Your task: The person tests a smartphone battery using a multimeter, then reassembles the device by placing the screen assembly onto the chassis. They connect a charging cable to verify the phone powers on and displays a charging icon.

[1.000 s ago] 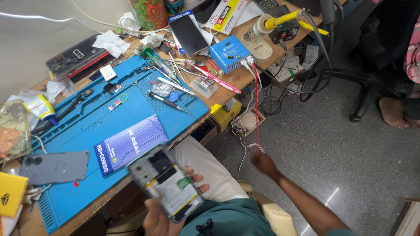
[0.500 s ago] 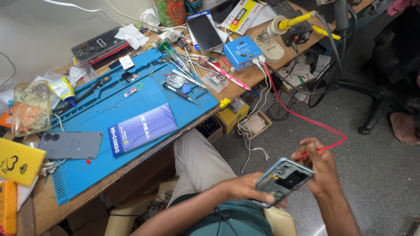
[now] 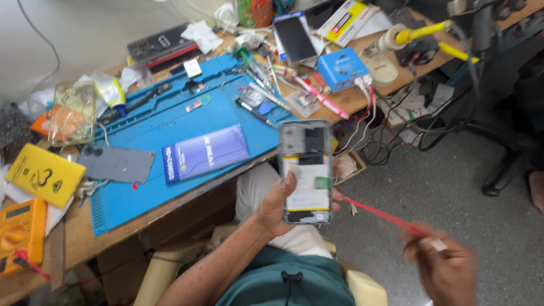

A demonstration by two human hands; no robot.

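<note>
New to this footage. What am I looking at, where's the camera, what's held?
One picture, from a camera worn on a person's head, looking down at their own bare hands; no machine. The left hand holds an opened smartphone with its insides showing. The right hand, blurred, grips a red probe lead. On the wooden bench lies a blue work mat carrying a purple packet, a grey phone back cover and small hand tools. A yellow multimeter sits at the bench's near-left corner.
</note>
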